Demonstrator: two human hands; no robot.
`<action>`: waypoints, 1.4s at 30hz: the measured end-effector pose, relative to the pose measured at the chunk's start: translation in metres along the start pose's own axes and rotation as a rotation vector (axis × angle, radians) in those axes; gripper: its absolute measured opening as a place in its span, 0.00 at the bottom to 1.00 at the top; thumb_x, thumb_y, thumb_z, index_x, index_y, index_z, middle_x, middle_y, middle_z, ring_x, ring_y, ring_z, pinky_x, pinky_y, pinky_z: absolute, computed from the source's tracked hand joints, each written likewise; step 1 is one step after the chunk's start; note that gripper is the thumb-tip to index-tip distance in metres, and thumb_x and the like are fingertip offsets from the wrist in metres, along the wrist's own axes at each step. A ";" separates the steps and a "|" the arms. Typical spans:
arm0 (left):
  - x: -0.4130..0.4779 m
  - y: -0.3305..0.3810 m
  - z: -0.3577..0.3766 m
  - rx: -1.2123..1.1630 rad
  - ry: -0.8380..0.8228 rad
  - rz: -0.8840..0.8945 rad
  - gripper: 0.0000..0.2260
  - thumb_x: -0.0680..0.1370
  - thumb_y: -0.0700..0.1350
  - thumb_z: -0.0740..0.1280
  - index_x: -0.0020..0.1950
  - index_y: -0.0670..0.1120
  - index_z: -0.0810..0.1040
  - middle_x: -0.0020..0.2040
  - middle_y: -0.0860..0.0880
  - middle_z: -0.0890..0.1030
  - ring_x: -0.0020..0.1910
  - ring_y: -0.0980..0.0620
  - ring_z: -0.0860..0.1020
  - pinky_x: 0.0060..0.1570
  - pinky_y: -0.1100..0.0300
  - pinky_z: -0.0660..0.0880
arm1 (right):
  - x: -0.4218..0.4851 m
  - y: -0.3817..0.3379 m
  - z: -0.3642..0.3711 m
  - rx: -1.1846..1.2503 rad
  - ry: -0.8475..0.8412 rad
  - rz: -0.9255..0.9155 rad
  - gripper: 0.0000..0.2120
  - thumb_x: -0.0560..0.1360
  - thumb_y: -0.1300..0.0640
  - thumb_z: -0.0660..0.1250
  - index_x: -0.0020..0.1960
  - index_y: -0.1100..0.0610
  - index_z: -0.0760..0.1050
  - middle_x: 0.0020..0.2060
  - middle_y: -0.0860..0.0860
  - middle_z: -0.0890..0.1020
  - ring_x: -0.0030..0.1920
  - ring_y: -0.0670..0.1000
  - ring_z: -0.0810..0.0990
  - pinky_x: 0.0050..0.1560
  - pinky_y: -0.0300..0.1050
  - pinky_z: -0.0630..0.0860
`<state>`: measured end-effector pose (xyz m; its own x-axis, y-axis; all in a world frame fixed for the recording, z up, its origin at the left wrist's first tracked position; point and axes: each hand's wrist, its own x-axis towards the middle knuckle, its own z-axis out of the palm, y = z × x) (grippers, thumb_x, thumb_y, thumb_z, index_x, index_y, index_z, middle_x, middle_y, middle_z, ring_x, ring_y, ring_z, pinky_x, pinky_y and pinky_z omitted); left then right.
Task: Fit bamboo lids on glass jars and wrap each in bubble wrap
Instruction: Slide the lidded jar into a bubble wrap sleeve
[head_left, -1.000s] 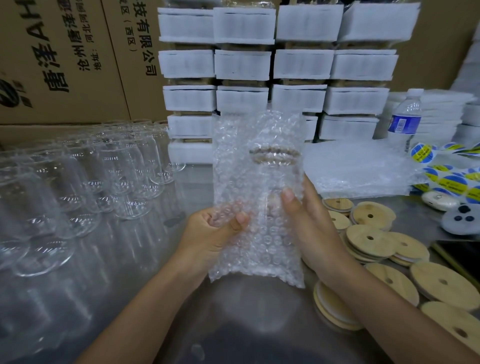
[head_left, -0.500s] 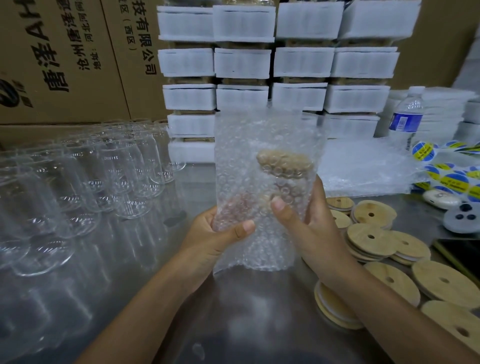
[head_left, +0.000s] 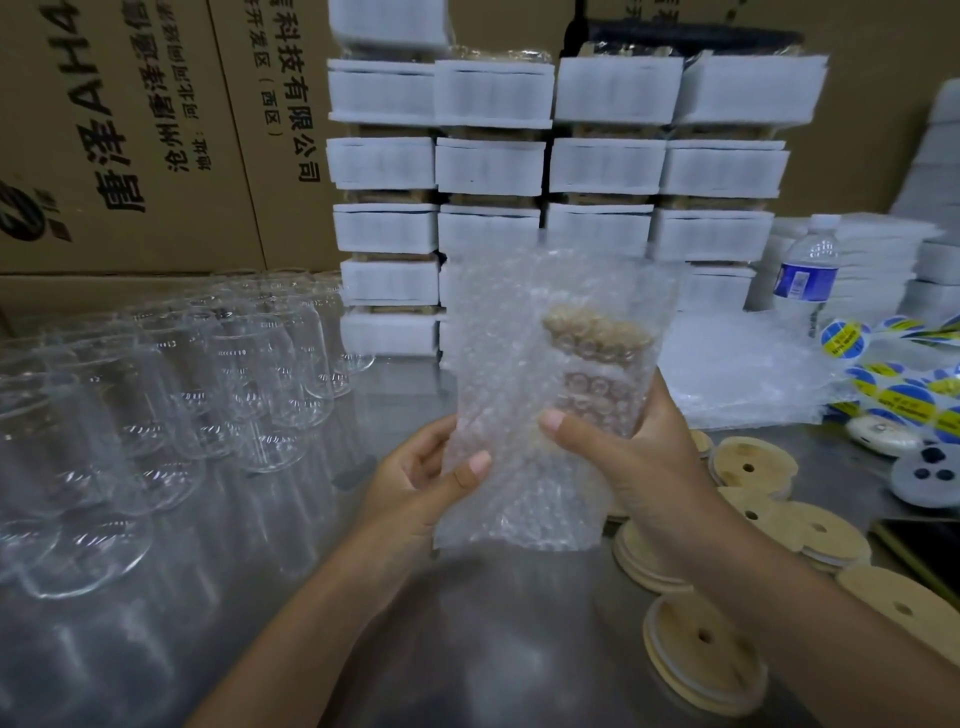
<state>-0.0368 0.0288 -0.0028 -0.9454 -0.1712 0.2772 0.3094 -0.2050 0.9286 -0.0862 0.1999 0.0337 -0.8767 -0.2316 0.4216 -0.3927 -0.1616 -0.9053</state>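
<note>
Both left hand (head_left: 415, 486) and right hand (head_left: 636, 460) gripping bubble-wrapped jar (head_left: 592, 364) over steel table (head_left: 519, 629), glass jars (head_left: 270, 374), bamboo lids (head_left: 756, 462), cartons (head_left: 156, 130) behind

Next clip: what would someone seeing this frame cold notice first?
Dead centre, bubble wrap with a bamboo-lidded jar inside, gripped by the left hand and the right hand. Rows of empty glass jars crowd the left side, loose bamboo lids lie at right, and white foam packs are stacked behind.
</note>
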 end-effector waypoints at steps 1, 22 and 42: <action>0.002 -0.001 -0.003 0.005 0.039 -0.001 0.21 0.69 0.44 0.76 0.60 0.42 0.78 0.57 0.44 0.83 0.58 0.46 0.80 0.59 0.52 0.75 | 0.006 -0.003 0.000 -0.017 0.014 -0.005 0.33 0.58 0.48 0.78 0.60 0.46 0.71 0.51 0.44 0.83 0.51 0.45 0.83 0.49 0.47 0.80; 0.032 -0.026 -0.038 0.152 0.369 0.087 0.09 0.76 0.29 0.64 0.45 0.43 0.78 0.29 0.50 0.81 0.29 0.60 0.79 0.29 0.71 0.73 | 0.147 0.088 0.094 -0.202 0.224 0.119 0.47 0.67 0.50 0.77 0.75 0.53 0.50 0.67 0.54 0.65 0.69 0.55 0.64 0.55 0.41 0.64; 0.035 -0.022 -0.030 0.117 0.327 0.093 0.05 0.74 0.33 0.70 0.44 0.42 0.79 0.30 0.48 0.81 0.28 0.58 0.78 0.30 0.70 0.73 | 0.168 0.098 0.106 -0.494 0.389 -0.005 0.45 0.68 0.51 0.76 0.75 0.58 0.52 0.70 0.56 0.64 0.70 0.57 0.61 0.66 0.48 0.62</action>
<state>-0.0737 -0.0011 -0.0213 -0.8251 -0.4874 0.2858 0.3610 -0.0656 0.9303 -0.2431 0.0432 0.0210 -0.8750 0.1491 0.4606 -0.3975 0.3218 -0.8593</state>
